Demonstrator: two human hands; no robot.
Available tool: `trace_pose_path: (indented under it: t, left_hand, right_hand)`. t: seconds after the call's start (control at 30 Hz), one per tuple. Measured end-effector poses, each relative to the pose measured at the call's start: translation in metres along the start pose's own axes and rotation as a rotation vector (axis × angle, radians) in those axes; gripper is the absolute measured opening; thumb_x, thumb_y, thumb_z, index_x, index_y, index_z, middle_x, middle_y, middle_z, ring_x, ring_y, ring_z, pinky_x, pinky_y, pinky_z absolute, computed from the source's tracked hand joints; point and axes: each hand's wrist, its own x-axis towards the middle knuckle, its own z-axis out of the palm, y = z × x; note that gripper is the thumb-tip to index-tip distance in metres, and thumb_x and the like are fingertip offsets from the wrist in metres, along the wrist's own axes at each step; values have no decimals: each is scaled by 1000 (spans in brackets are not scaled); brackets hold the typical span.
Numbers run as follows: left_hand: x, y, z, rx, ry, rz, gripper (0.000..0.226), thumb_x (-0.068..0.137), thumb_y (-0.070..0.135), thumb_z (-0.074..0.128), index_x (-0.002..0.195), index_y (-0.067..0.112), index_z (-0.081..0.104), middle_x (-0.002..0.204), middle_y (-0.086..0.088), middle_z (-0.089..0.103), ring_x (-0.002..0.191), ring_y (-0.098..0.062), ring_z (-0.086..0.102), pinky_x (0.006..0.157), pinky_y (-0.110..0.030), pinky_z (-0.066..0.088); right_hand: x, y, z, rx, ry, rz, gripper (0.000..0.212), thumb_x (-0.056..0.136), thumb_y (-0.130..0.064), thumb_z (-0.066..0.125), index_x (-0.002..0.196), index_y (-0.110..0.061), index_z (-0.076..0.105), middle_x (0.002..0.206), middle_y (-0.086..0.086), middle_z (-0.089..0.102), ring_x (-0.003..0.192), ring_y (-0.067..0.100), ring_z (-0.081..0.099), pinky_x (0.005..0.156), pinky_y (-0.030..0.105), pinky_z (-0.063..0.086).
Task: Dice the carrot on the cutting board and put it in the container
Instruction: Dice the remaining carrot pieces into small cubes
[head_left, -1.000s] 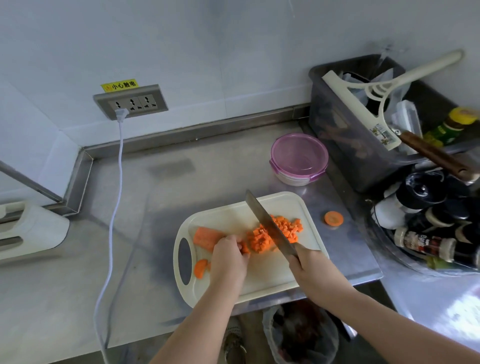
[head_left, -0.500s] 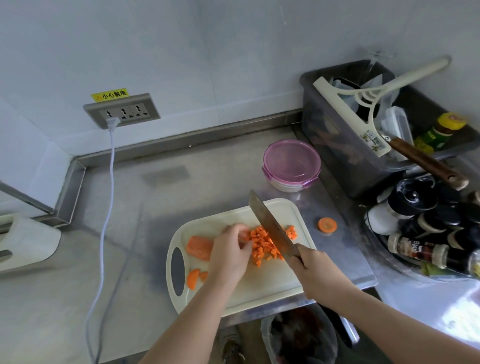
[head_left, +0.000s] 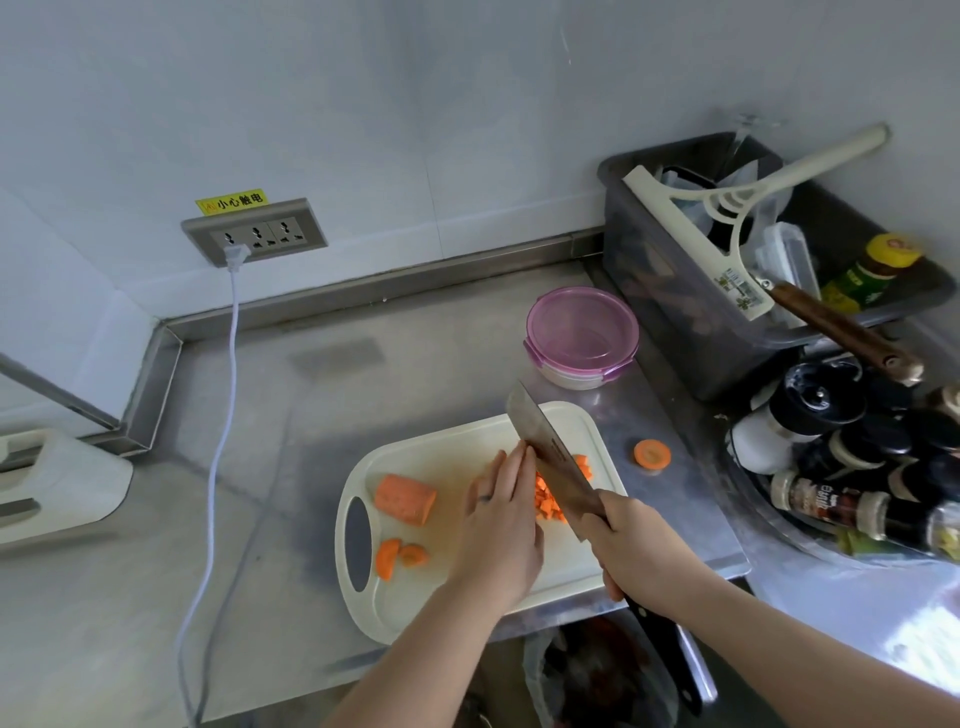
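While the right hand (head_left: 631, 551) grasps the knife (head_left: 545, 452) over the diced carrot (head_left: 550, 501), the left hand (head_left: 501, 525) rests straight-fingered against it. A carrot chunk (head_left: 405, 499) lies on the cutting board (head_left: 452, 452).

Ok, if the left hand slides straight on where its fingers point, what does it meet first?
Probably the cleaver blade: the left hand has its fingertips right by the flat side, beside the diced carrot. Contact is hard to judge here; past the blade stands the pink-lidded container.
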Motion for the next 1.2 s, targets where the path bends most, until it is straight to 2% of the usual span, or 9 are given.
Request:
trace_pose_path:
  t: [0.17,0.33,0.43,0.57,0.7,0.8,0.87,1.03,1.2]
  left_hand:
    - [0,-9,-5,-67,17,-9,58,98,16,39,151,21,18,155,10,18,145,-14,13,118,-33,12]
    - [-1,-32,-19,-498,344,-287,28,92,12,58,119,13,64,114,1,66,107,-16,62,94,-23,45]
    - [0,-43,-38,-738,471,-467,12,90,16,63,100,17,68,87,12,67,85,-9,65,83,-20,50]
    - [2,-41,-51,-711,466,-436,10,94,27,55,91,28,65,80,12,68,76,-15,65,78,-42,55]
    - [-1,-41,-56,-620,448,-384,27,97,12,45,101,31,64,95,15,65,86,-5,65,74,-30,55]
    - [-13,-59,-61,-603,450,-497,30,95,3,44,100,27,61,92,9,63,64,10,59,47,-3,41]
    - [-26,-77,-57,-536,363,-538,30,94,-1,45,106,19,63,97,5,62,53,10,56,45,-3,38]
    - [-53,-113,-25,-226,49,-570,23,90,22,59,113,22,63,106,4,60,88,-10,59,76,-22,45]
    - [-59,-111,-11,-149,-4,-578,20,91,29,54,109,24,58,114,3,52,98,-17,58,83,-31,49]
  right_hand:
    - [4,13,3,-136,98,-60,26,102,-26,34,80,-17,47,59,-2,42,48,13,40,48,25,39]
    - [2,24,-2,-510,241,-179,38,101,-35,36,139,-31,38,80,-10,55,65,12,51,51,24,34]
    - [0,24,-6,-651,295,-234,41,100,-39,37,141,-33,32,107,-9,63,85,16,61,59,23,34]
    - [-1,25,-8,-765,301,-298,46,100,-42,40,144,-33,28,118,-9,61,96,17,62,75,23,37]
    - [2,28,-7,-671,281,-305,43,99,-40,43,140,-34,33,111,-10,63,91,16,62,69,21,39]
    - [6,28,-2,-482,210,-238,38,98,-38,45,137,-35,40,83,-11,58,72,9,57,52,19,35]
    - [10,26,1,-371,166,-210,36,98,-36,46,134,-34,46,65,-9,48,57,7,49,47,20,30]
    - [18,19,9,-236,140,-177,33,96,-29,48,128,-26,54,59,-8,44,50,8,43,45,18,31]
    - [16,14,12,-221,116,-167,31,97,-28,48,127,-23,55,63,-10,46,48,7,42,41,15,32]
